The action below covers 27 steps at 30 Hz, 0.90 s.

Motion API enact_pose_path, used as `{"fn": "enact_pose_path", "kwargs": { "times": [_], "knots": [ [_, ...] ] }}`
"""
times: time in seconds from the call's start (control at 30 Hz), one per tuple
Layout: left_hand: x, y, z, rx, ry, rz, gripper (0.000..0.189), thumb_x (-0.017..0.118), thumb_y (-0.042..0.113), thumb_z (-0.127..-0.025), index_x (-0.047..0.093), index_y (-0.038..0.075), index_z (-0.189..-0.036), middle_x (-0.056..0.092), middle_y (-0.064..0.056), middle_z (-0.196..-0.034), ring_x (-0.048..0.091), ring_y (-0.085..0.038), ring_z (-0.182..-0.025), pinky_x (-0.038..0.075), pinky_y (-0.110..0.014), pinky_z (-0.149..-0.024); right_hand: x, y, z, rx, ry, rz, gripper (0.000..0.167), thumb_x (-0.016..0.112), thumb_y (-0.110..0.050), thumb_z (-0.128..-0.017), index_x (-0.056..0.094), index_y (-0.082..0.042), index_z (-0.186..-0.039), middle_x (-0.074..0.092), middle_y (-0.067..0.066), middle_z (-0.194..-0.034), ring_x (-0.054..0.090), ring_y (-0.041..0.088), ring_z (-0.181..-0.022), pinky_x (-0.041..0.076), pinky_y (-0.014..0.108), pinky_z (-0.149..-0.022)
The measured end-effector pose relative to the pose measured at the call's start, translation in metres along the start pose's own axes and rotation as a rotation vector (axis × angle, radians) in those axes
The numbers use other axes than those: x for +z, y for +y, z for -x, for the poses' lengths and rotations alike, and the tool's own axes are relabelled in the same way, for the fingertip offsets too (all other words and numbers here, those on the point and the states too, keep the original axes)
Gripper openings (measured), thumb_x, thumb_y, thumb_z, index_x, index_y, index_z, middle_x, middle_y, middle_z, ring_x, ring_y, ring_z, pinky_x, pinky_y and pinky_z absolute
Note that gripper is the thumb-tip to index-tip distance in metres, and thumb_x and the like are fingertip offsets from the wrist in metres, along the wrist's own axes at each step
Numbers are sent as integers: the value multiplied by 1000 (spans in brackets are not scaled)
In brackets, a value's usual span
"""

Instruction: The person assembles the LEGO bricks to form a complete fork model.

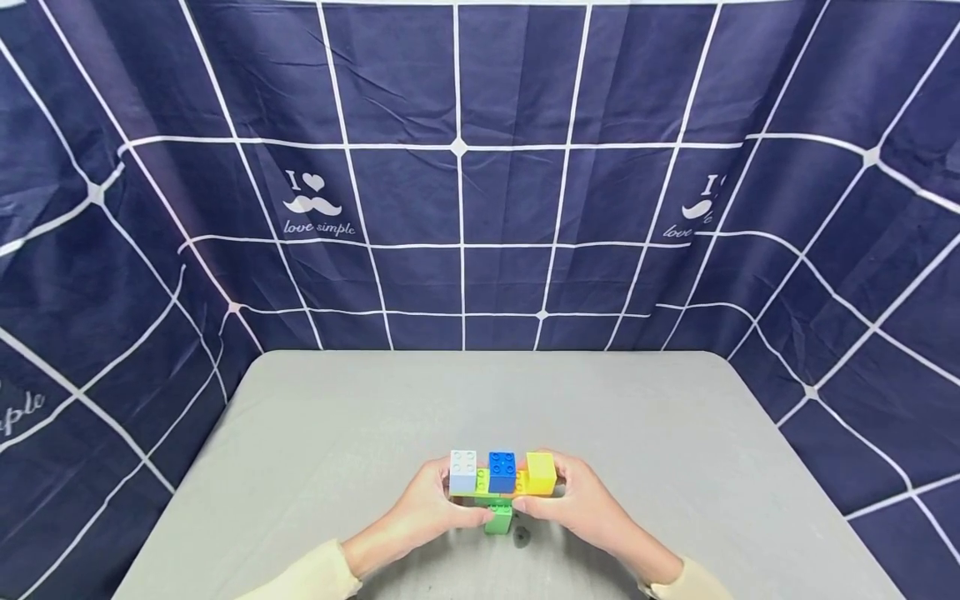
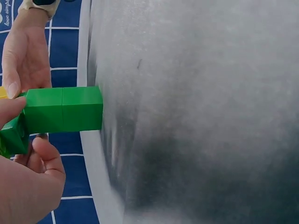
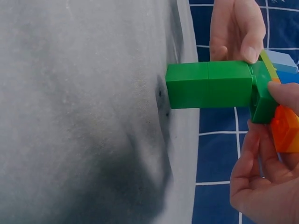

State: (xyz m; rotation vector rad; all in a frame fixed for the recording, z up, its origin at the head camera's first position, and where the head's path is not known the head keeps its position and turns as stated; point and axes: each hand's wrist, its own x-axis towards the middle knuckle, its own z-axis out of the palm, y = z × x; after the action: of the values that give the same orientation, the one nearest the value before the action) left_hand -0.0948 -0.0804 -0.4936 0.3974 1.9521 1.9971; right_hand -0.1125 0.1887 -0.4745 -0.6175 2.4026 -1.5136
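An assembly of toy building blocks is held up over the table between both hands. Its top row carries a light blue block (image 1: pixel 463 471), a blue block (image 1: pixel 502 472) and a yellow block (image 1: pixel 541 473) on lime and orange pieces. Below hang green blocks (image 3: pixel 209 85), stacked in a column under a darker green crosspiece (image 3: pixel 262 95). My left hand (image 1: pixel 435 506) grips the left end, thumb toward the green column. On the other end, my right hand (image 1: pixel 583 504) pinches near the yellow block, thumb in front. The orange block (image 3: pixel 284 128) shows beside the right fingers in the right wrist view.
The grey table (image 1: pixel 360 408) extends ahead and to both sides. A dark spot (image 1: pixel 522 537) marks its surface near the green column. Navy curtain (image 1: pixel 405 192) with white grid lines encloses the back and sides.
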Motion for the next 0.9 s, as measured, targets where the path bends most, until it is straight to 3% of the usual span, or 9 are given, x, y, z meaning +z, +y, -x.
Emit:
{"fn": "enact_pose_path", "kwargs": {
  "times": [0.23,0.63,0.9],
  "knots": [
    [1,-1,0,14,7,13,45,90,-2,-85,75,1,-127,80,-8,-114,76,-22,-104,60,-28,-86,-1,-2,2,-10,-9,-2,35,91,-27,-92,77,-18,-122,77,-2,-105,66,19,-96,54,34,-84],
    [6,-1,1,57,27,-127,44,89,2,-83,75,4,-125,80,0,-111,74,-17,-103,58,-27,-88,0,-2,5,-36,-3,-17,30,93,-26,-90,77,-19,-115,76,-1,-98,64,18,-87,53,31,-75],
    [7,-2,2,57,5,-120,43,88,-1,-83,74,3,-123,80,-1,-111,73,-16,-101,58,-25,-87,1,0,9,-72,2,-28,27,92,-24,-90,78,-19,-112,75,-2,-96,63,15,-83,54,30,-72]
  ]
}}
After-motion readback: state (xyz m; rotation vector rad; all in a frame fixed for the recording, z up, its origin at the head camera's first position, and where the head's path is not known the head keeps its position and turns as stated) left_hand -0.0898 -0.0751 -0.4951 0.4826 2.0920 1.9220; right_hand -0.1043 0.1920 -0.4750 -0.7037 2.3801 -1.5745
